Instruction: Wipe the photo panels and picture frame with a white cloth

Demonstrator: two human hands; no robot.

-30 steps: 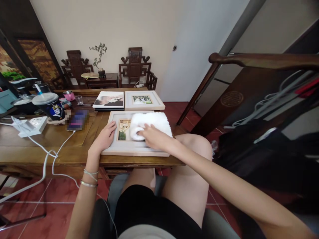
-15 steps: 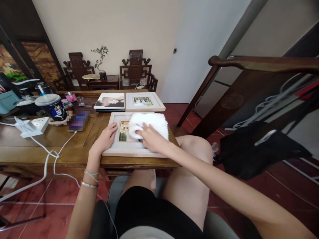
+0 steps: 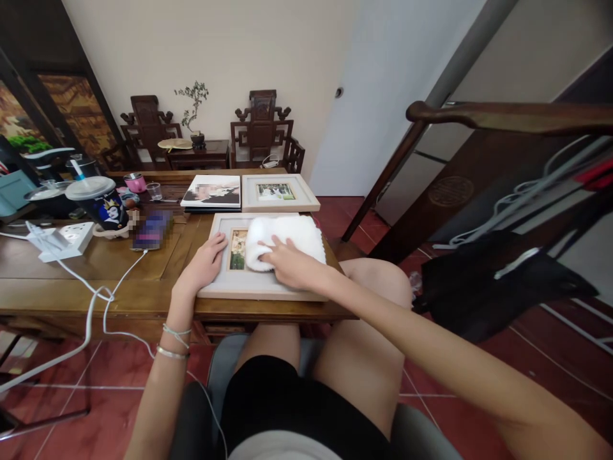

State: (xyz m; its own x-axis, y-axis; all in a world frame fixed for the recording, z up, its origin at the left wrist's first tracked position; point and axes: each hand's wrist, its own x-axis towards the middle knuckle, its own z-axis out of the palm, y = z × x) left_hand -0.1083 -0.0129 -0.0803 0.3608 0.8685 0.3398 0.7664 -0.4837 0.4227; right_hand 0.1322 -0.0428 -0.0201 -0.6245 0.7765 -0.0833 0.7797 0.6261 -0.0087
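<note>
A pale wooden picture frame lies flat at the table's front edge, with a small photo inside a wide mat. Flat on its left side rests my left hand, fingers stretched out and holding nothing. My right hand presses a folded white fluffy cloth onto the frame, the fingers sunk into its near left part. The cloth covers the frame's right half and part of the photo.
Behind lie a second framed photo and a printed white panel. To the left are a phone on a cable, a lidded cup and a power strip. A wooden chair stands at right.
My right hand and the cloth have shifted very slightly on the frame. My left hand stays on the frame's left side. The whole view has tilted a little.
</note>
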